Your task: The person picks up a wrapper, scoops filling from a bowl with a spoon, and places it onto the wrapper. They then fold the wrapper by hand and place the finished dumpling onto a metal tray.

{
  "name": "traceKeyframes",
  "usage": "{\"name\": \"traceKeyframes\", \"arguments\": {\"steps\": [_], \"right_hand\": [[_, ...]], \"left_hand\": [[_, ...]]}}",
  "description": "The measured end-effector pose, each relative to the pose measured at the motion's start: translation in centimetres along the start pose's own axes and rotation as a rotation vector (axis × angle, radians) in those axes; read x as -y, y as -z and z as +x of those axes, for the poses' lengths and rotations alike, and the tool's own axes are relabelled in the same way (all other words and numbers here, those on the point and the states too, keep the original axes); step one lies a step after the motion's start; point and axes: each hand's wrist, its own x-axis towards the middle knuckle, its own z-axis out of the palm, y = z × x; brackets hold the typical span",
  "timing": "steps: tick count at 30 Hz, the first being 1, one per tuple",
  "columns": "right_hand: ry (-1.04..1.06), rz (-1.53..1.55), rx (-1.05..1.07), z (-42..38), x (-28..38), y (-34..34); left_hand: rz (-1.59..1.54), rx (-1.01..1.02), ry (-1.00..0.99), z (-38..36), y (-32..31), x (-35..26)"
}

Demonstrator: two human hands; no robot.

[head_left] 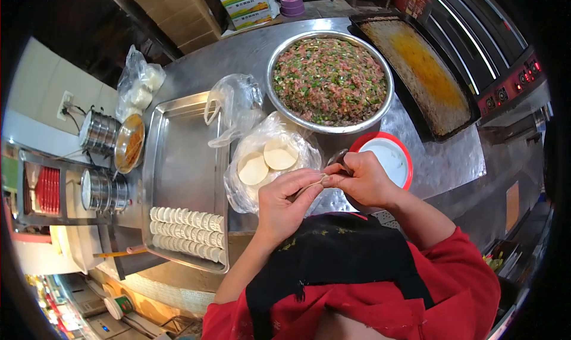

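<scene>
Two bare hands at the near edge of the grey steel table [458, 163], left hand [281, 208] and right hand [370, 178] pinching one small, pale folded piece of dough [310, 186]! One dull metal utensil [338, 157] pokes out beside the right hand; whether it's gripped, I can't tell. Danger, as I judge it: too hard a squeeze could split the dough, too light a pinch could leave the seam gaping. Counting up: two stacks of round cream wrappers [253, 169], one clear plastic bag [234, 192] around them, one steel bowl [339, 129] heaped with pink-and-green filling [330, 81], one red-rimmed bowl [409, 164], and three rows of white crescent dumplings [187, 237], too tightly packed to number, at the near end of one rectangular steel tray [184, 149]!
</scene>
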Motion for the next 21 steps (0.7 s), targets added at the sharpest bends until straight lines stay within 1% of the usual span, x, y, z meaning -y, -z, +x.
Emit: {"name": "traceKeyframes", "arguments": {"steps": [1,2,4,6,8,10,11,12,13,14,16,18,19,21], "right_hand": [[0.039,-0.127,-0.011,0.0,0.1,0.0],[0.039,-0.133,0.001,0.1,-0.2,-0.1],[0.319,-0.253,-0.048,0.4,-0.9,-0.4],[0.302,-0.22,-0.049,0.3,-1.1,-0.5],[0.282,-0.186,-0.055,0.2,-0.5,-0.5],[0.179,-0.147,-0.048,-0.1,0.8,-0.4],[0.181,-0.149,-0.045,0.0,0.7,-0.4],[0.225,-0.18,-0.044,0.1,0.4,-0.5],[0.269,-0.21,-0.044,0.2,0.1,-0.5],[0.271,-0.21,-0.041,0.2,0.0,-0.5],[0.348,-0.23,-0.045,0.3,-0.1,-0.5],[0.332,-0.242,-0.054,0.2,0.1,-0.6],[0.314,-0.252,-0.065,0.1,0.3,-0.7],[0.299,-0.263,-0.063,0.0,0.4,-0.7]], "left_hand": [[-0.004,-0.014,0.004,0.0,0.0,0.0],[0.013,-0.036,0.017,-0.1,0.1,-0.2],[0.028,-0.069,0.032,-0.3,0.1,-0.5],[0.045,-0.105,0.006,-0.3,0.2,-0.7],[0.05,-0.09,0.005,-0.4,0.3,-0.7],[0.053,-0.074,0.004,-0.4,0.2,-0.4],[0.066,-0.059,-0.049,-0.4,0.1,0.1],[0.08,-0.044,-0.101,-0.4,0.1,0.4],[0.081,-0.048,-0.101,-0.3,0.2,0.3],[0.074,-0.025,-0.082,-0.3,0.2,0.2],[0.067,-0.005,-0.063,-0.2,0.3,-0.2],[0.011,0.017,0.04,-0.1,0.4,-0.7],[0.012,0.017,0.039,-0.2,0.4,-0.6],[-0.001,-0.068,0.065,-0.6,0.6,-0.4]]}}
